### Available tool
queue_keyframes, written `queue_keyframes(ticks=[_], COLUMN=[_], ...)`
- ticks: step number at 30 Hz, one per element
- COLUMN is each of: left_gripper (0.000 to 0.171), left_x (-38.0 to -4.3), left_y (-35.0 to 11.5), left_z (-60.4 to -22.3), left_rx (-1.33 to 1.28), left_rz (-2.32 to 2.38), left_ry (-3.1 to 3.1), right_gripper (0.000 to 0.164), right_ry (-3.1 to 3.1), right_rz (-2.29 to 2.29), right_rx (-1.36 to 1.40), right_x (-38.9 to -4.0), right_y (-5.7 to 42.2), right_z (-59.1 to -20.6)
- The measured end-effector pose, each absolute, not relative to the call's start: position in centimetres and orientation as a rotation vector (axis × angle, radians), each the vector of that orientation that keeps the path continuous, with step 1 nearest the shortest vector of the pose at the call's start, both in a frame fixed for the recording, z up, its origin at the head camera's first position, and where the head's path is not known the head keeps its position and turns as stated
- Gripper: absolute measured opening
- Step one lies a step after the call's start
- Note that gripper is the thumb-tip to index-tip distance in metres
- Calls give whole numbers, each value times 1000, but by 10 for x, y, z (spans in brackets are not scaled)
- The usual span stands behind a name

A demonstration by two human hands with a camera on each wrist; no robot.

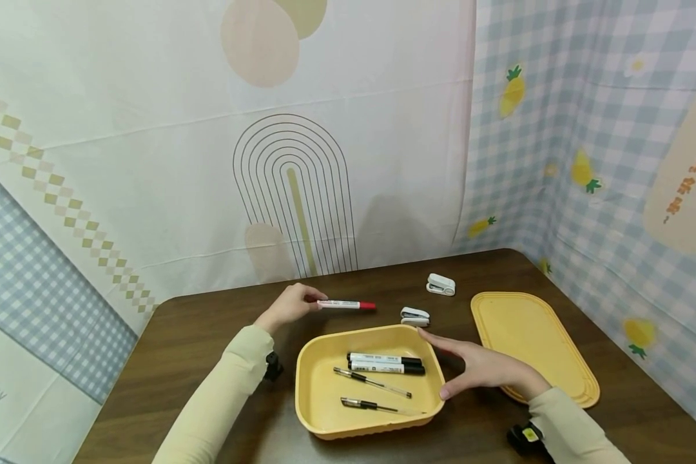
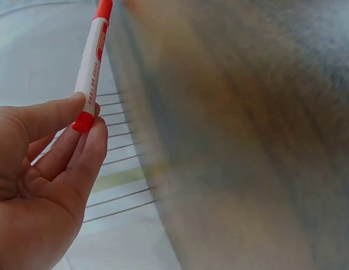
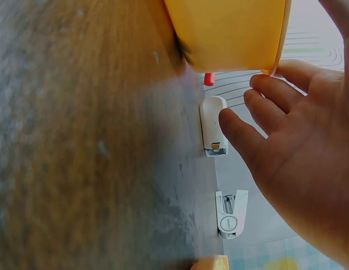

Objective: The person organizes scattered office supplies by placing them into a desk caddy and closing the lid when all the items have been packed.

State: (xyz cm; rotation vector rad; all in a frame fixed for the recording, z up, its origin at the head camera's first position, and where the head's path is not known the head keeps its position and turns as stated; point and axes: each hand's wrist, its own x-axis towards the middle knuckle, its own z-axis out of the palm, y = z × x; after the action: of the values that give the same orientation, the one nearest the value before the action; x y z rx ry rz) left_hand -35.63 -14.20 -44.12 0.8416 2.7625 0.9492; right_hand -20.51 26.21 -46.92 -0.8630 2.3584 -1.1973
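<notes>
At the back left, my left hand [image 1: 294,303] pinches one end of a red-capped white marker [image 1: 348,305] between thumb and fingers. In the left wrist view the marker [image 2: 93,64] points away from the fingertips. My right hand [image 1: 481,366] rests on the right side of a yellow plastic box [image 1: 309,386], its thumb at the near part of the rim and its other fingers spread toward the back corner. Two black-capped markers [image 1: 385,368] lie inside the box, with two black gel pens [image 1: 374,383] in front of them.
Two small white staplers stand behind the box, the nearer stapler [image 1: 414,316] close to its back corner and the other stapler [image 1: 441,284] farther back. A yellow lid [image 1: 528,335] lies flat to the right. Patterned cloth [image 1: 406,161] hangs behind the brown table [image 1: 197,335].
</notes>
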Motion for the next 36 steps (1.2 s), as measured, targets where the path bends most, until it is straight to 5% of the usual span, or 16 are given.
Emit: queue_keyframes(ticks=[36], left_gripper=[25], left_x=[-342], left_y=[-151], left_z=[-359], left_rx=[947], left_rz=[985], left_ry=[2786], right_gripper=[101], right_ry=[2350], right_rz=[-1216], right_rx=[-877], right_x=[-206], right_y=[263], right_z=[-470])
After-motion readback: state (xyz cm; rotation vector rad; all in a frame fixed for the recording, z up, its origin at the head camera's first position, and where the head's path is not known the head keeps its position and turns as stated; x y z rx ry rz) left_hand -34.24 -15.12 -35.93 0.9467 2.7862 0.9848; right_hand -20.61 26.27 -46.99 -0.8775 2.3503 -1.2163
